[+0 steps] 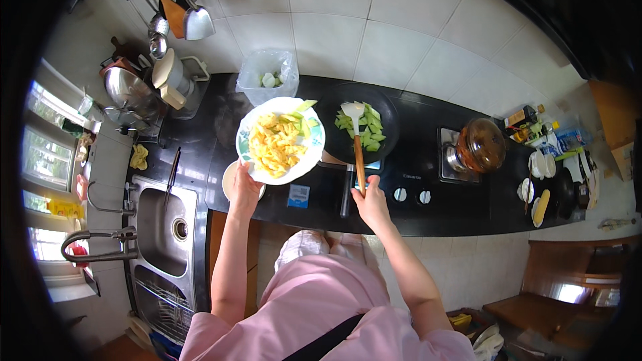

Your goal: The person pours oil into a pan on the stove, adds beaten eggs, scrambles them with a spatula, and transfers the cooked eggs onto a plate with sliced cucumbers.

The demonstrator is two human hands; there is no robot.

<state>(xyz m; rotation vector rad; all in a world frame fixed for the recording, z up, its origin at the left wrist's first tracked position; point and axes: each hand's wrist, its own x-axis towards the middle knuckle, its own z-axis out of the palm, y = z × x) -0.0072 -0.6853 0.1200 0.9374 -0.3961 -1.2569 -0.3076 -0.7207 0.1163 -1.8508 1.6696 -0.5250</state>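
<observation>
My left hand [244, 189] grips the near left rim of a white patterned plate [313, 146], held up beside the pan. Scrambled egg [273, 148] covers much of the plate, with green vegetable slices at its right side. My right hand [372, 203] is closed around the wooden handle of a spatula [358, 148]. The spatula's pale blade rests among cut green vegetable pieces [372, 128] in a black frying pan [388, 133] on the left side of the cooktop. A pale bowl [229, 180] stands partly hidden behind my left hand and the plate.
A lidded glass pot [481, 145] stands on the right burner. Behind the plate is a bin lined with a plastic bag [268, 72]. Black chopsticks [173, 173] reach over the edge of the steel sink [193, 195]. Bottles [524, 116] and small dishes [536, 210] occupy the far right counter.
</observation>
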